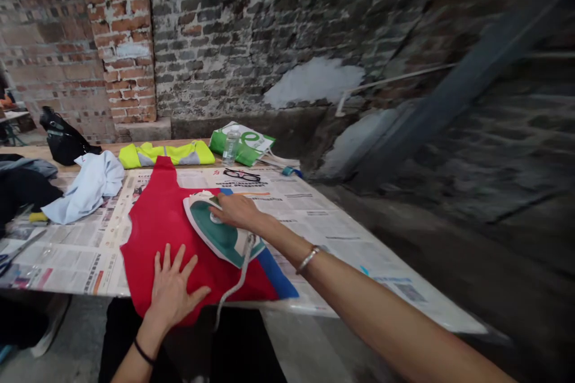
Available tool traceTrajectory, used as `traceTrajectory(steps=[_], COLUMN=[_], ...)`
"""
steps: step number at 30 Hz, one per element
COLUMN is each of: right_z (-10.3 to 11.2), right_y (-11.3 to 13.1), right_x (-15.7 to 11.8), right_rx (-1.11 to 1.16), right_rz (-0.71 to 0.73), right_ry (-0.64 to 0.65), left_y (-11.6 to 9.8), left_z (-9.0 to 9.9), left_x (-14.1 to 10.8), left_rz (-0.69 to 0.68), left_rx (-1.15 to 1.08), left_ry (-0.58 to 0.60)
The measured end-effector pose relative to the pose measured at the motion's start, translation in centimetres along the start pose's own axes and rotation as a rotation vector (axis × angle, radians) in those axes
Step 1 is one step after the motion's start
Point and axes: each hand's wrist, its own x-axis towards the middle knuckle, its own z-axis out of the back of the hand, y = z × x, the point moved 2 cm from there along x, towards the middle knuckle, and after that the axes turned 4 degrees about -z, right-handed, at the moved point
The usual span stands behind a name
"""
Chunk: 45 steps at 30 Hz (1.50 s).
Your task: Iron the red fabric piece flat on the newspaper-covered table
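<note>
A red garment with blue trim (179, 245) lies spread on newspaper-covered table (305, 239). My right hand (236, 210) grips the handle of a green and white steam iron (218, 230), which rests on the red cloth. A pale cord (236, 284) runs from the iron's rear down past the table's front edge. My left hand (173, 287) presses flat on the garment near the front edge, fingers spread and holding nothing. The iron's soleplate is hidden against the cloth.
Black glasses (241, 175) lie on the newspaper. Along the far side are a yellow hi-vis vest (166, 154), a green and white bag (242, 143) and a water bottle (230, 146). A pale blue cloth (90, 185), dark clothing and a black bag (63, 137) sit left. Brick walls stand behind.
</note>
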Motion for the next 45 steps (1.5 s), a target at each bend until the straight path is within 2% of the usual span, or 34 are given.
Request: traceTrajectory(steps=[4,10,15,20,23,26,30,33,36,39,42,45], right_z=[0.9,1.8,2.6,2.8,2.7,2.6,2.4,2.5,2.8,3.0,3.0,2.3], right_y=[-0.3,-0.5,2.1,7.3,9.2,9.1,6.6,3.9,1.4,-0.2,-1.0,-2.2], right_x=[3.8,9.1,13.0,14.6,15.1,15.6,16.1,15.5,13.6,10.4,6.4,1.8], right_rx=[-0.056,-0.021,0.029,0.094,0.099,0.084,0.07,0.041,-0.009,-0.069,-0.101,-0.022], right_rz=[0.051,0.283,0.385,0.536,0.635,0.669,0.626,0.515,0.313,0.11,0.025,-0.057], right_ry=[-0.003,0.041,0.056,0.002,-0.013,-0.017,0.019,0.051,0.056,0.06,0.098,0.232], left_y=[-0.1,-0.3,-0.3,-0.2,-0.1,-0.3,-0.4,-0.4,-0.3,-0.2,-0.1,0.0], left_z=[0.0,-0.4,-0.4,-0.5,-0.5,-0.4,-0.2,0.0,0.3,0.3,0.0,-0.4], left_x=[-0.1,-0.5,-0.1,0.2,0.3,0.2,0.3,0.4,0.5,0.5,0.4,0.3], left_rz=[0.022,0.025,0.017,-0.019,-0.04,-0.041,-0.013,0.011,0.027,0.039,0.043,0.043], left_rx=[-0.031,-0.068,-0.045,0.033,0.079,0.092,0.077,0.021,-0.039,-0.051,-0.068,-0.072], left_ry=[0.032,0.007,0.026,0.028,0.01,0.001,0.024,0.035,0.048,0.066,0.049,0.013])
